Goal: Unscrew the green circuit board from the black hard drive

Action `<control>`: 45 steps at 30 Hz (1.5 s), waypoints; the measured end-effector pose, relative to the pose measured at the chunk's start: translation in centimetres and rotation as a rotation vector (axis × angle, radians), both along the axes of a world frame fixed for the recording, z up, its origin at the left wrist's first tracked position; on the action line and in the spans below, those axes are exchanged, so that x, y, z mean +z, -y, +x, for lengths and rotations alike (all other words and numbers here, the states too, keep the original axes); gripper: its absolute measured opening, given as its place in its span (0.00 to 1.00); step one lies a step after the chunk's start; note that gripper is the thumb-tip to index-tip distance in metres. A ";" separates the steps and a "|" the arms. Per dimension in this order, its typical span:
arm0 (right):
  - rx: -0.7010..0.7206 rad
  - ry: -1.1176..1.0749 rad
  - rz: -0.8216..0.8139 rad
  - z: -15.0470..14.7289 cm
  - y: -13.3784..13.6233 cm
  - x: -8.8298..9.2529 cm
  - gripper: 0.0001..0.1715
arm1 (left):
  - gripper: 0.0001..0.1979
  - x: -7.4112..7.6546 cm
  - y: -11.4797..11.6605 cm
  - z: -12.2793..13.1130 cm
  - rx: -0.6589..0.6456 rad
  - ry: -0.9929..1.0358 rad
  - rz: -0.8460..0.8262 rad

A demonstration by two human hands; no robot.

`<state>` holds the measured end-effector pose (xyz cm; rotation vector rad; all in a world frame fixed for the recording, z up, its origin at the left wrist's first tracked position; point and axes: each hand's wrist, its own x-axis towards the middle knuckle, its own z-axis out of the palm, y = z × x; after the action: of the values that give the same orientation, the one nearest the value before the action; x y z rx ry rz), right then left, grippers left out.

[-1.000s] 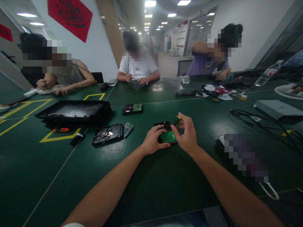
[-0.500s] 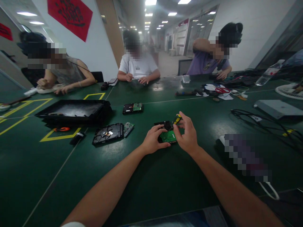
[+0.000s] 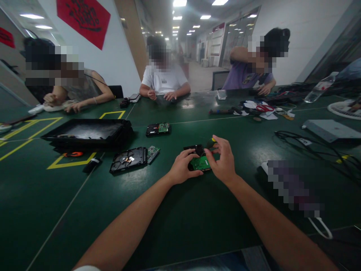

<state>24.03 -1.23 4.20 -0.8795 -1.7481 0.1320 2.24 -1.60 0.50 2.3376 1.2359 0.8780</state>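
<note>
A hard drive (image 3: 200,162) lies on the green table with its green circuit board facing up. My left hand (image 3: 182,166) grips its left side, thumb at the near edge and fingers over the far part. Above the drive's right side, my right hand (image 3: 222,156) pinches a small screwdriver (image 3: 211,142) with a black and yellow handle. The screwdriver's tip is too small to make out against the drive. To the left lies another hard drive (image 3: 128,160), its circuit board (image 3: 153,154) loose beside it. A third hard drive (image 3: 158,129) rests farther back.
Black stacked trays (image 3: 90,130) stand at the left, near a black strapped item (image 3: 92,165). On the right are a blurred-out object (image 3: 293,188), black cables (image 3: 316,145), a grey metal box (image 3: 335,129) and a bottle (image 3: 321,87). Three people sit across the table.
The screwdriver handle has turned in my right fingers, so less yellow shows. My right fingertips have shifted slightly to the left. My left hand and the hard drive stay in place.
</note>
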 end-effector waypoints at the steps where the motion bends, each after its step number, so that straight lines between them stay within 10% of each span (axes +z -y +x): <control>1: -0.002 0.006 0.008 0.0 0.0 0.0 0.37 | 0.35 0.0 0.0 0.0 0.001 -0.003 -0.001; 45: 0.084 -0.008 -0.200 0.1 -0.3 -0.5 0.39 | 0.36 0.1 0.0 -0.1 0.000 -0.023 -0.005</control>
<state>24.14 -0.93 3.66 -0.9475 -1.7861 0.3700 2.15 -1.65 0.64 2.3496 1.2461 0.8497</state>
